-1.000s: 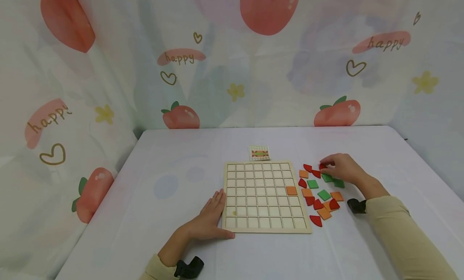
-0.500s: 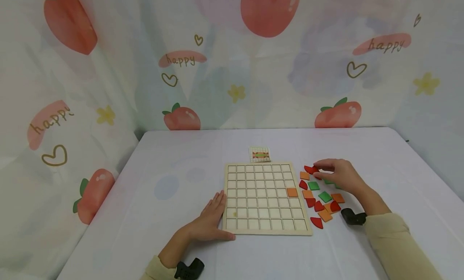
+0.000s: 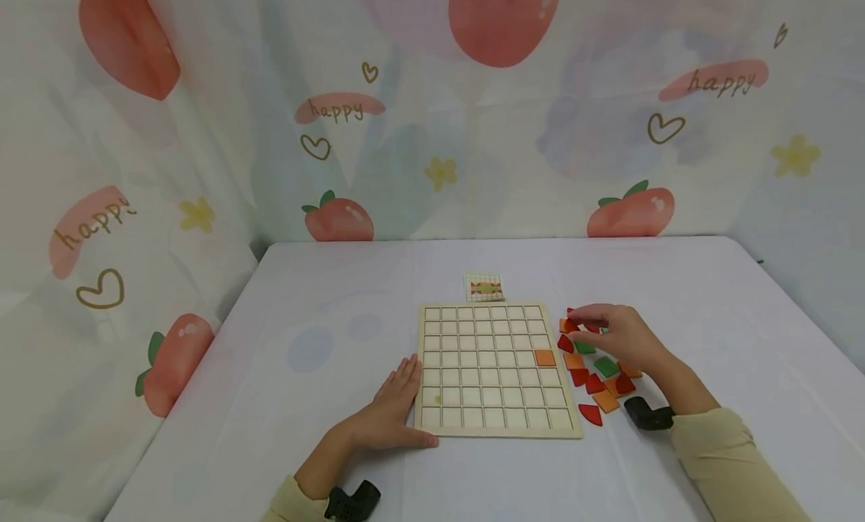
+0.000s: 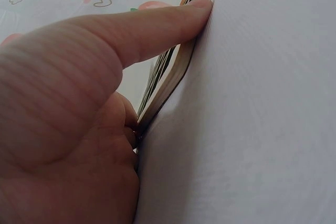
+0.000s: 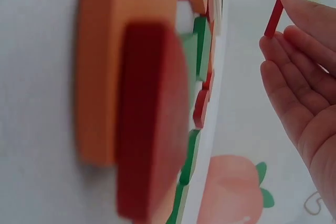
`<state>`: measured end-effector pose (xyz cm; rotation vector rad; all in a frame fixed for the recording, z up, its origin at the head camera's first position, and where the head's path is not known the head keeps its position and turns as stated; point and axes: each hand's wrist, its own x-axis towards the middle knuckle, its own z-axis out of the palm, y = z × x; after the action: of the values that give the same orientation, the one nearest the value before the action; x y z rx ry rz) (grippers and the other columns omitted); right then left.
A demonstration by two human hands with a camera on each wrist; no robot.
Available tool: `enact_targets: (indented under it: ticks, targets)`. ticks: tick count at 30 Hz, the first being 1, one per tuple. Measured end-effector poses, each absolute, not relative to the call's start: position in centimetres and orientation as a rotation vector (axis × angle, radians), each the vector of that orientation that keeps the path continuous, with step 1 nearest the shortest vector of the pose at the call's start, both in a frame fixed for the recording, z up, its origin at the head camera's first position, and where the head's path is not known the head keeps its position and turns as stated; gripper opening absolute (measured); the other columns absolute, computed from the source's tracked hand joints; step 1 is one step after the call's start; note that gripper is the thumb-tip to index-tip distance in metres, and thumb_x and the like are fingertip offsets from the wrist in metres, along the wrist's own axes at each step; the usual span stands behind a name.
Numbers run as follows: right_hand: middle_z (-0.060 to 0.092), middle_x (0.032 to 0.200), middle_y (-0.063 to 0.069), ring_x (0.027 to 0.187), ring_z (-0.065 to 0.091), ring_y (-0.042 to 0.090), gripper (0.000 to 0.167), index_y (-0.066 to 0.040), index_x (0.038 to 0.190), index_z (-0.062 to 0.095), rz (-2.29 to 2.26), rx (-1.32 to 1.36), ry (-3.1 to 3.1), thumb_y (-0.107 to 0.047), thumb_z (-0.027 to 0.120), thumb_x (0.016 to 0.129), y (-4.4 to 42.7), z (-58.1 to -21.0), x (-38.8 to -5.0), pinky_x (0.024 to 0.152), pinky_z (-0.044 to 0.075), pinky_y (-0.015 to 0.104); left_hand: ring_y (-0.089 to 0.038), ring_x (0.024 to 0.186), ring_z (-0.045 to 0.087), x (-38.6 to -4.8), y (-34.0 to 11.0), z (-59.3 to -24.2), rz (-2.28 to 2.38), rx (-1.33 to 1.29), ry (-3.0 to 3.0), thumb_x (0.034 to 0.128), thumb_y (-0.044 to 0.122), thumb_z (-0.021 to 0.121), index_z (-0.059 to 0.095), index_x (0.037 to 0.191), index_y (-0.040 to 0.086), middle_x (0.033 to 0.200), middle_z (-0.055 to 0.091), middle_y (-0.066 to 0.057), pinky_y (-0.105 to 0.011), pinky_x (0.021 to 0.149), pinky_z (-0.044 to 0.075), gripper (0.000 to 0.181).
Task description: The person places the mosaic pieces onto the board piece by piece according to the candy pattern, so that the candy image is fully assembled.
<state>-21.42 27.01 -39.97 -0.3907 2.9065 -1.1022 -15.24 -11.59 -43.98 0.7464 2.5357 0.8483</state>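
Pinching a thin red piece between thumb and fingertips, the right hand is only slightly open, above the loose pieces. From the head its held piece is hard to separate from the red ones below, and the hand covers some orange and green tiles. Close to the right wrist camera, a blurred red quarter-round piece overlaps an orange tile, both cut off.

To the left of this hand lies the flat wooden board, divided into shallow square cells; one cell on the side nearer to the right hand contains an orange square. Left hand, its fingers extended and gripping nothing, rests against the board's other side. Farther away than both hands is a card, its small print difficult to read.
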Motion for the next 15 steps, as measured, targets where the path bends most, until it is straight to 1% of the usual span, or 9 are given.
enact_targets:
  ticks: [3, 8, 11, 15]
  targets:
    - [0.060, 0.113, 0.018, 0.102, 0.054, 0.035, 0.042, 0.001, 0.117, 0.061, -1.094, -0.420, 2.895, -0.019, 0.071, 0.082, 26.5, -39.7, -21.3, 0.080, 0.050, 0.043, -0.020, 0.136, -0.014, -15.2, -11.6, -44.0, 0.855, 0.740, 2.530, 0.0750, 0.053, 0.068, -0.003, 0.146, 0.001, 0.152, -0.011, -0.010, -0.043, 0.108, -0.001, 0.113]
    - [0.058, 0.116, 0.021, 0.107, 0.052, 0.037, 0.040, 0.003, 0.116, 0.061, -1.148, -0.463, 2.859, -0.013, 0.071, 0.081, 25.9, -39.5, -20.9, 0.085, 0.046, 0.047, -0.021, 0.137, -0.014, -15.2, -11.6, -43.9, 0.855, 0.744, 2.532, 0.0748, 0.053, 0.068, -0.002, 0.146, 0.001, 0.152, -0.011, -0.010, -0.043, 0.109, 0.000, 0.113]
    - [0.059, 0.113, 0.019, 0.106, 0.053, 0.036, 0.039, 0.004, 0.115, 0.062, -1.148, -0.494, 2.852, -0.012, 0.071, 0.080, 25.6, -39.7, -20.8, 0.085, 0.045, 0.046, -0.020, 0.137, -0.014, -15.2, -11.6, -44.0, 0.849, 0.746, 2.534, 0.0747, 0.053, 0.068, -0.002, 0.146, 0.001, 0.152, -0.011, -0.010, -0.043, 0.109, 0.000, 0.113]
    - [0.062, 0.109, 0.016, 0.101, 0.056, 0.034, 0.038, 0.004, 0.113, 0.062, -1.113, -0.546, 2.877, -0.011, 0.072, 0.080, 25.3, -40.0, -20.9, 0.082, 0.048, 0.045, -0.020, 0.137, -0.014, -15.3, -11.6, -44.1, 0.840, 0.751, 2.543, 0.0746, 0.054, 0.067, -0.003, 0.146, 0.001, 0.152, -0.010, -0.010, -0.043, 0.109, 0.000, 0.113]
